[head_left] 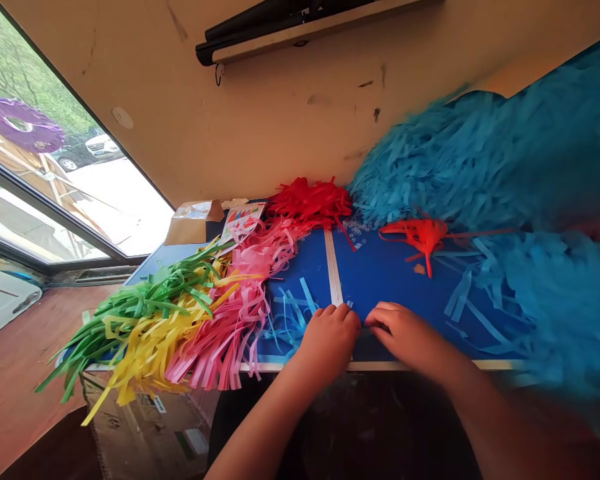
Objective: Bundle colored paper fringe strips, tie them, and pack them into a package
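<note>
My left hand [333, 333] rests near the front edge of the blue table, its fingers curled together; whatever they grip is hidden. Close beside it, my right hand [405, 332] has its thumb and fingertips pinched, and I cannot make out anything between them. Light blue paper strips [289, 321] lie just left of my left hand. Further left are fringed tassels in pink [225, 327], yellow [150, 347] and green [145, 297]. An orange-red tassel [423, 233] sits beyond my right hand.
A red tassel pile [310, 203] lies at the back of the blue table [305, 267]. Large blue fringe heaps [460, 153] fill the right side. A brown paper box [193, 223] stands back left, by the window. Below the table is a cardboard box [145, 433].
</note>
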`<state>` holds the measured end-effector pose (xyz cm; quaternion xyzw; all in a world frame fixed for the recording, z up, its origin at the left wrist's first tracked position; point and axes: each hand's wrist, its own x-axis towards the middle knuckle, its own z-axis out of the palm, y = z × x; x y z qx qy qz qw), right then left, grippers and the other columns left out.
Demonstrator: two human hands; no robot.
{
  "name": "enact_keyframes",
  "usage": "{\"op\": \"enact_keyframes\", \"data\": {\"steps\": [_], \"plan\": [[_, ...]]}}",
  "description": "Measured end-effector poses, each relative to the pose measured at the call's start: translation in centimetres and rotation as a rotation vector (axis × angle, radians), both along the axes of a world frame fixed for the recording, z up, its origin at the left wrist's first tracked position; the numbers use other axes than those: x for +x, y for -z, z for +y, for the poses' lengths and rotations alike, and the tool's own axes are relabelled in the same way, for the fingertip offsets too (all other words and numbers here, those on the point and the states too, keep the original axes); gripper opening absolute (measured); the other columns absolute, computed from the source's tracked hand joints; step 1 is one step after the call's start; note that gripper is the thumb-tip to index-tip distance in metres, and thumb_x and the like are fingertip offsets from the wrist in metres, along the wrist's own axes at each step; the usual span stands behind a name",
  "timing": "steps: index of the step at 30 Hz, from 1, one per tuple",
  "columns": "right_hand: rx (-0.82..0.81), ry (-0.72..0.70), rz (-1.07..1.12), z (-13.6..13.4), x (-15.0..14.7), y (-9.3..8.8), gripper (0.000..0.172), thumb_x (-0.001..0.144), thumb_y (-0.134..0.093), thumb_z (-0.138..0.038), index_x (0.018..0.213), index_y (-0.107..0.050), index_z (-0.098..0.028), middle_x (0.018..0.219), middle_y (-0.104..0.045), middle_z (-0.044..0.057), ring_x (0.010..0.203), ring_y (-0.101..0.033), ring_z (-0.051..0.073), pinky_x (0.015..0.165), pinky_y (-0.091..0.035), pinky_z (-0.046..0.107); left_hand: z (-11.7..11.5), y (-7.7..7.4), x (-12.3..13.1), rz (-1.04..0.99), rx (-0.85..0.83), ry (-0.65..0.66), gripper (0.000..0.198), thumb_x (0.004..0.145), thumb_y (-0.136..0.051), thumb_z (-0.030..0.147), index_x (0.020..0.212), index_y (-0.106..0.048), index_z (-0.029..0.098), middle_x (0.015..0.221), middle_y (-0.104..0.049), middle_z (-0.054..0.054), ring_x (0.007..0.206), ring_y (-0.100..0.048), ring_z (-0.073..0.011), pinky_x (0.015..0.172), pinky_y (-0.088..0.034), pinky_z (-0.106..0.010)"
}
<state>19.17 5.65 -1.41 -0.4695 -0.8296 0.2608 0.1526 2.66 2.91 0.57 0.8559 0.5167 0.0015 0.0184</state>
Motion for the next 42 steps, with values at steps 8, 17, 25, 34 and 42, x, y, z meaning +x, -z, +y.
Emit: {"op": "enact_keyframes", "data": {"steps": [8, 17, 25, 34, 42], "plan": [[0.327, -0.038, -0.135, -1.1, -0.2, 0.1, 0.021, 0.084, -0.042, -0.009, 0.069, -0.053, -0.019, 0.076, -0.053, 0.003, 0.072, -0.052, 0.015, 0.058, -0.039, 0.025, -0.9, 0.2, 0.8, 0.084, 0.102, 0.037, 0.013, 0.088, -0.043, 0.014, 0.085, -0.056, 0.016, 0.083, -0.059, -0.005, 0.077, -0.056, -0.0218, 0.066, -0.044, -0.034], [0.476, -0.143, -0.022, -1.4, 0.6, 0.9, 0.022, 0.09, -0.036, -0.012, 0.08, -0.055, -0.017, 0.078, -0.054, 0.005, 0.073, -0.05, 0.017, 0.062, -0.041, 0.028, -1.0, 1.2, -0.3, -0.022, 0.121, 0.062, 0.009, 0.089, -0.046, 0.022, 0.087, -0.054, 0.019, 0.083, -0.057, -0.003, 0.076, -0.054, -0.0211, 0.063, -0.044, -0.033], [0.676, -0.238, -0.155, -1.7, 0.8, 0.6, 0.033, 0.09, -0.03, -0.009, 0.064, -0.049, -0.018, 0.065, -0.049, 0.004, 0.06, -0.042, 0.015, 0.051, -0.032, 0.028, -1.4, 0.8, 0.1, 0.027, 0.183, 0.197, 0.011, 0.085, -0.046, 0.014, 0.078, -0.053, 0.017, 0.076, -0.054, -0.004, 0.069, -0.05, -0.019, 0.057, -0.04, -0.03], [0.676, -0.295, -0.181, -2.3, 1.8, 1.0, 0.03, 0.088, -0.033, -0.007, 0.07, -0.056, -0.016, 0.074, -0.054, 0.007, 0.067, -0.044, 0.017, 0.059, -0.035, 0.03, -3.6, 1.8, 0.1, 0.043, 0.35, 0.307, 0.019, 0.083, -0.042, 0.008, 0.088, -0.06, 0.011, 0.079, -0.055, -0.006, 0.067, -0.049, -0.0176, 0.059, -0.041, -0.03], [0.731, -0.148, -0.199, -3.5, 2.1, 0.8, 0.028, 0.089, -0.036, -0.015, 0.086, -0.064, -0.017, 0.085, -0.059, 0.01, 0.076, -0.049, 0.019, 0.064, -0.04, 0.031, -4.6, 1.7, 0.1, 0.039, 0.249, 0.202, 0.021, 0.081, -0.047, 0.01, 0.096, -0.062, 0.013, 0.086, -0.058, -0.008, 0.073, -0.053, -0.0188, 0.062, -0.046, -0.031]]}}
